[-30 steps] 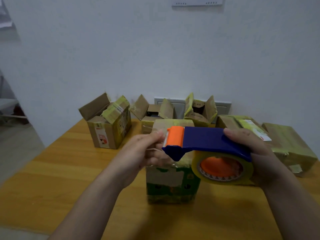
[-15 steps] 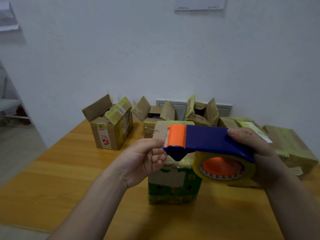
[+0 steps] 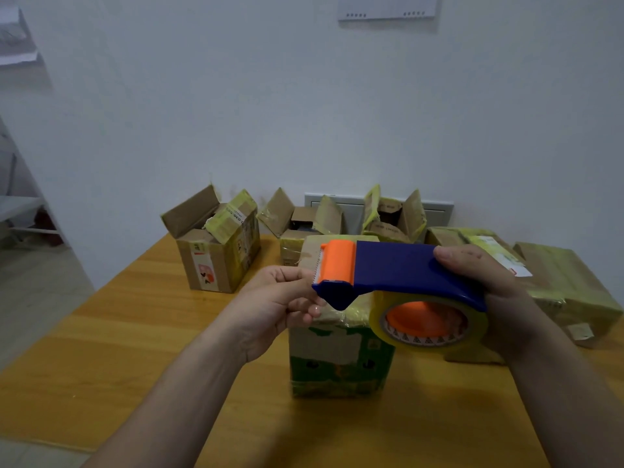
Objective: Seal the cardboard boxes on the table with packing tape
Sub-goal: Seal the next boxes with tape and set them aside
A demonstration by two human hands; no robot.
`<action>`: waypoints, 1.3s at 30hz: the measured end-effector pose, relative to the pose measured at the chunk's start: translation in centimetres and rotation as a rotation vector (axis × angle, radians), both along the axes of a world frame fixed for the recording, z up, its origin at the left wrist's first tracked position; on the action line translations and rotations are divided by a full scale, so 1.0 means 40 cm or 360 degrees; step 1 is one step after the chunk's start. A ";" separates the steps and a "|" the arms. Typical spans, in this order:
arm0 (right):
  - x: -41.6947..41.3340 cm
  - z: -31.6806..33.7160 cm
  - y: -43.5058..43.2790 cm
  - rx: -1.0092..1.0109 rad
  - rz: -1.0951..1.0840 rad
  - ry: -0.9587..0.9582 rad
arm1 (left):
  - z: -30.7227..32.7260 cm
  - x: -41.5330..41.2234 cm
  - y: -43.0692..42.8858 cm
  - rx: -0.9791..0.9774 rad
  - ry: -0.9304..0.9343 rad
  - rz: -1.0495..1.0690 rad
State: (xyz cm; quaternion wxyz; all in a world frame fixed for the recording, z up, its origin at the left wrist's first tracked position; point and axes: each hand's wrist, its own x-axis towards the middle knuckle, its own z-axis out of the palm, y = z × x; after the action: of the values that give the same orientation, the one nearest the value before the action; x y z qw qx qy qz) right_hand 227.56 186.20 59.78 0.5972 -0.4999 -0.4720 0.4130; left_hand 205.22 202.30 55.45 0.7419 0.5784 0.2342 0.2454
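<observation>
Standing against white wall (image 3: 304, 113), wooden table (image 3: 118, 349), grey floor (image 3: 33, 298) at left

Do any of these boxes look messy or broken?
Yes. At the table's far edge, the left box, middle box and right box stand open, flaps sticking up crookedly, with wrinkled yellowish tape clinging to them.
</observation>
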 end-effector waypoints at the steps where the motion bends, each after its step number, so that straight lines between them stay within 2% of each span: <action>1: 0.001 -0.001 0.002 -0.0009 -0.0010 -0.0012 | -0.001 0.001 0.003 0.0014 0.0006 0.0004; 10: 0.011 -0.002 0.009 -0.0043 0.0044 -0.0097 | 0.010 -0.003 0.002 0.0126 0.0057 0.0000; 16: 0.025 0.002 0.012 -0.0115 0.0109 -0.0300 | 0.017 -0.023 0.023 0.0290 0.0202 0.0035; 21: 0.040 -0.003 0.006 -0.0189 0.0149 -0.0345 | 0.017 -0.033 0.021 0.0274 0.0248 -0.0021; 24: 0.076 0.004 -0.019 -0.0221 0.0052 -0.0256 | 0.007 -0.057 0.037 0.0329 0.0306 0.0094; 27: 0.098 0.010 -0.031 -0.0260 -0.0042 -0.0329 | -0.006 -0.070 0.032 0.0403 0.0390 0.0166; 32: 0.109 0.021 -0.032 -0.0136 -0.0137 -0.0367 | -0.009 -0.067 0.029 0.0558 0.0451 0.0276; 39: 0.102 0.033 -0.033 -0.0099 -0.0030 -0.0548 | -0.013 -0.069 0.014 0.0569 0.0496 0.0299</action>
State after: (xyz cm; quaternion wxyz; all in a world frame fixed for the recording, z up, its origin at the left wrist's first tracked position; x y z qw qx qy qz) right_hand 231.65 184.89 61.09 0.4956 -0.5858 -0.5498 0.3301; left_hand 202.48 202.87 54.93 0.5568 0.7069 0.3513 0.2587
